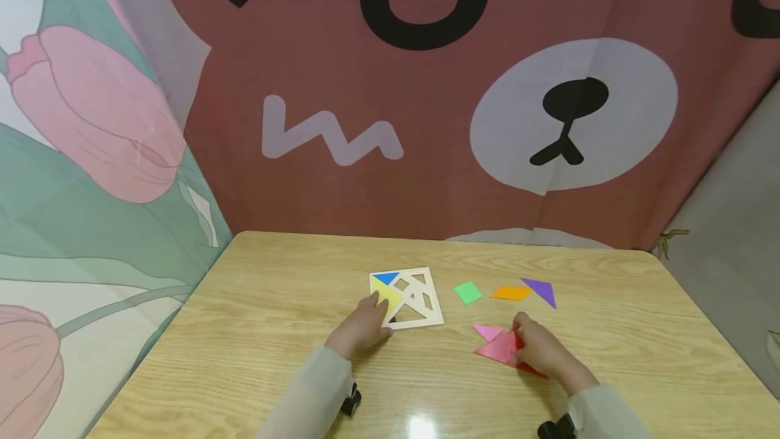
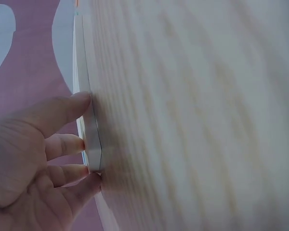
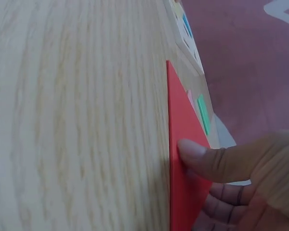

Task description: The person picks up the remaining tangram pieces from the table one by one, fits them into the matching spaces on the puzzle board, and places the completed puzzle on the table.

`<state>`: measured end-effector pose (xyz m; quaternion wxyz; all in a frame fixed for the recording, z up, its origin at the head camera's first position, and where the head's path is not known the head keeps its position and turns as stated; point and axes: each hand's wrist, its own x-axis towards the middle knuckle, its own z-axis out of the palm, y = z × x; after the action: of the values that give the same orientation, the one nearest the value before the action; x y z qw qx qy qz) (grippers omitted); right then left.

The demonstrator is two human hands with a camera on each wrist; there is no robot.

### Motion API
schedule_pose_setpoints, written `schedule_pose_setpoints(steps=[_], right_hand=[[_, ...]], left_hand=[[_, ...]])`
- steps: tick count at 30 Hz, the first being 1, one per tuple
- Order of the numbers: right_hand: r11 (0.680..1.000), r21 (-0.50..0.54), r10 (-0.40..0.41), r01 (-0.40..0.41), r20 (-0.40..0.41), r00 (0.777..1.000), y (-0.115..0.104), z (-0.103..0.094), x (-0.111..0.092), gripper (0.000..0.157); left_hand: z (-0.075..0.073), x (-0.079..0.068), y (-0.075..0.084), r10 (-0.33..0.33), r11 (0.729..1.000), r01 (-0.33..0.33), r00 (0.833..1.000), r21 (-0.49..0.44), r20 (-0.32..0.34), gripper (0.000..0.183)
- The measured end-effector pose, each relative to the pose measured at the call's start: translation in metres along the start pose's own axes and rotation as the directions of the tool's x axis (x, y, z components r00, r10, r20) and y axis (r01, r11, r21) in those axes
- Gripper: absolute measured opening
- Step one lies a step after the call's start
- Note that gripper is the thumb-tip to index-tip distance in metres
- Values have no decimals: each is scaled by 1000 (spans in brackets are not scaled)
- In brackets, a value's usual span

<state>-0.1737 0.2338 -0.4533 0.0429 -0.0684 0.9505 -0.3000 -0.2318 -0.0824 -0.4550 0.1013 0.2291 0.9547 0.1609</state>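
A white tangram board (image 1: 420, 322) lies on the table, with a blue triangle (image 1: 386, 278) and a large yellow triangle (image 1: 385, 292) set in its left part and several bare cutouts elsewhere. My left hand (image 1: 364, 327) grips the near left corner, thumb at the front edge and fingers over the left side. In the left wrist view, the thumb and fingertips meet the board's pale edge. On the right, my right hand (image 1: 542, 351) pinches a large red triangle (image 3: 185, 202), its thumb pressed on the top face and the other fingers at the far edge.
A pink triangle (image 1: 487, 332) lies just behind the red one. Farther back are a green square (image 1: 468, 292), an orange parallelogram (image 1: 512, 293) and a purple triangle (image 1: 542, 290). The wooden table (image 1: 274, 303) ends at a bear-print curtain (image 1: 426, 175).
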Motion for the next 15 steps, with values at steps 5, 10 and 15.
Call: schedule_pose_setpoints(steps=[5,10,15], right_hand=[[995,95,19,-19,5,1000,3,-1,-2,32],[981,191,5,-7,9,1000,3,0,-3,27],[961,274,-31,26,14,999,-1,4,-2,23]], left_hand=[[-1,-1,2,14,1000,-13,1000,26,-10,58],[-1,1,1,3,1000,-2,1000,17,-12,59],[0,1,1,-1,1000,1,1000,19,-14,59]])
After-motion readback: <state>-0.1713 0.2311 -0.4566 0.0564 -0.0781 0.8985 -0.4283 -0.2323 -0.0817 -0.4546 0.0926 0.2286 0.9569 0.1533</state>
